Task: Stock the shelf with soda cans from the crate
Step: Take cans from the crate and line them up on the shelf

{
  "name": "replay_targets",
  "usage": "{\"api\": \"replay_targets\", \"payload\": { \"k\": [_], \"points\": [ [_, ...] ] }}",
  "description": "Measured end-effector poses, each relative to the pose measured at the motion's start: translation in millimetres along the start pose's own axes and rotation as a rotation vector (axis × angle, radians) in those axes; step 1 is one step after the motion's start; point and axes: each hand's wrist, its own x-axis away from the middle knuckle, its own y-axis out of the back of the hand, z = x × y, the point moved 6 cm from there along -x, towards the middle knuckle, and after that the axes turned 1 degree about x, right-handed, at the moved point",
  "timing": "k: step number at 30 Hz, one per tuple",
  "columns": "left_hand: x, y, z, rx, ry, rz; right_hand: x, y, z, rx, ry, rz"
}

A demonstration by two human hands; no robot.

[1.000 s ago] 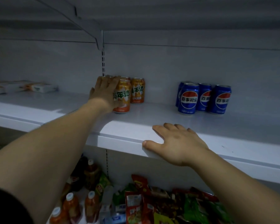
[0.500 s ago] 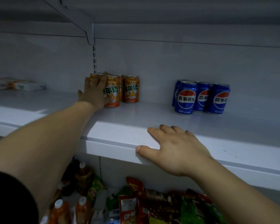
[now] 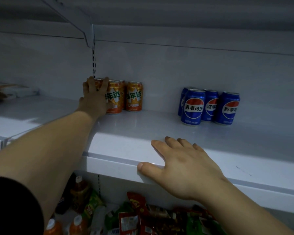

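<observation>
Dim store aisle, white metal shelf (image 3: 143, 126) at chest height, grey back panel behind. Left hand (image 3: 94, 97) reaches deep to the rear of the shelf; its grip is closed around an orange aluminium soda can (image 3: 98, 83) that stands against the back panel, fingers wrapped over the can's top, most of the can hidden by the hand. Change from a second ago: the hand then held a can in the front row; now it sits further back and left, on a can behind and beside the front orange can (image 3: 114, 100). Judgement: the can is being pushed into the back row and is about to be let go. Two more orange cans show to the right, touching or nearly so. Well apart to the right, a cluster of blue Pepsi cans (image 3: 193, 107), upright, unmoved. Right hand (image 3: 180, 167) lies flat and spread on the shelf's front edge, holding nothing, same brace as before. Lower shelf: bottled drinks (image 3: 78, 189) and snack packets (image 3: 134, 214). Crate not in view. Stocking looks early; much bare shelf remains.
</observation>
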Motion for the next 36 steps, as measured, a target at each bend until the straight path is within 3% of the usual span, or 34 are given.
{"api": "replay_targets", "payload": {
  "k": [5, 9, 12, 18, 26, 31, 36],
  "points": [
    [9, 5, 0, -0.006, 0.017, 0.031, 2, 2, 1, -0.016, 0.000, -0.005],
    [33, 16, -16, 0.035, 0.051, 0.174, 4, 6, 1, -0.031, -0.001, -0.019],
    [66, 30, -56, 0.093, 0.026, 0.273, 8, 7, 3, -0.020, 0.001, -0.046],
    [175, 70, -170, 0.358, -0.184, 0.470, 89, -2, -17, 0.048, -0.047, -0.089],
    [334, 79, -357, 0.467, -0.580, 0.667, 295, -18, -161, -0.008, -0.508, -0.019],
    [464, 38, -484, 0.485, -0.735, 0.854, 463, -64, -253, -0.091, -0.811, 0.071],
    [616, -25, -578, 0.439, -0.829, 1.151, 618, -134, -310, -0.175, -1.094, 0.161]
  ]
}}
